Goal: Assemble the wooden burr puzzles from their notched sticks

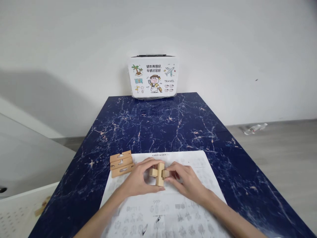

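Observation:
A small interlocking puzzle of pale wooden blocks (159, 174) is held between both hands above a printed sheet (158, 198). My left hand (140, 180) grips the upright block at its far and near ends, thumb below and fingers above. My right hand (184, 180) pinches the short block that sticks out on the right side. Left of my left hand lie several flat wooden pieces (121, 162) with cut-out slots and numbers, overlapping the sheet's upper left corner. The puzzle's underside is hidden.
A white box (153, 77) with cartoon prints stands at the far end of the dark blue marbled table (158, 125), by the wall. A white basket (22, 211) with wooden pieces is at lower left. A clear bottle-like object (255, 128) lies on the floor at right.

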Demonstrator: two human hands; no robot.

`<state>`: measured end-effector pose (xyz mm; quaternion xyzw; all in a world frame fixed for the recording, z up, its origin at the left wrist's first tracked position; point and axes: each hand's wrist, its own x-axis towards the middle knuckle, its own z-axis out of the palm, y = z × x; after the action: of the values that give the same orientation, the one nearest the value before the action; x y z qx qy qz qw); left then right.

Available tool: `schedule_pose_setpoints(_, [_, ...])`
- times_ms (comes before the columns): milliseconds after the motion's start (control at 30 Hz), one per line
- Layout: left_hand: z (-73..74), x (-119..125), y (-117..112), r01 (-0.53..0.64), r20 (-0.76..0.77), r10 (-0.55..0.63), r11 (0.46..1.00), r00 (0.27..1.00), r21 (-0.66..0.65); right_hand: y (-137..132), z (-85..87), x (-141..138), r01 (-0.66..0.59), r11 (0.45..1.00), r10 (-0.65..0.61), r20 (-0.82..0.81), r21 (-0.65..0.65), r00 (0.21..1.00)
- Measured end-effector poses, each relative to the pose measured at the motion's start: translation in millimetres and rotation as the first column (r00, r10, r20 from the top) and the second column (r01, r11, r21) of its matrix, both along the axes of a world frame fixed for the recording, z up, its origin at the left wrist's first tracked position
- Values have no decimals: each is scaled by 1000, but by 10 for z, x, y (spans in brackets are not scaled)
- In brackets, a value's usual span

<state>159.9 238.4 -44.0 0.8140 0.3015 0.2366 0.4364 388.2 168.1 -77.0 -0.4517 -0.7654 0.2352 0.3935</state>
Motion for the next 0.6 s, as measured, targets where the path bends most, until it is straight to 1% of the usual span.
schedule_pose_setpoints(167, [-11,-13,24,8,17,-7,1000,1000,-18,1,-13,-6,-32,998,32,13,-59,999])
schedule_pose_setpoints(333, [-12,-9,4,39,30,-39,999,999,-6,0,-9,-32,-47,997,49,39,-54,998])
schedule_pose_setpoints(400, [-6,-4,-22,40,50,-41,999,998,18,-3,-2,-41,-48,997,52,59,-55,997])
schedule_pose_setpoints(433, [1,-4,-33,23,68,-25,999,997,42,-4,3,-43,-44,997,47,67,-57,997])
schedule_pose_setpoints(500, [21,-17,-37,-52,103,40,991,994,120,-7,13,-42,-30,998,35,72,-62,997])
schedule_pose_setpoints(567, [47,-58,-1,-162,112,140,961,984,223,-8,25,-39,-16,998,20,63,-62,998])
schedule_pose_setpoints(600, [58,-90,33,-219,103,197,935,975,279,-7,32,-37,-7,998,10,58,-59,998])
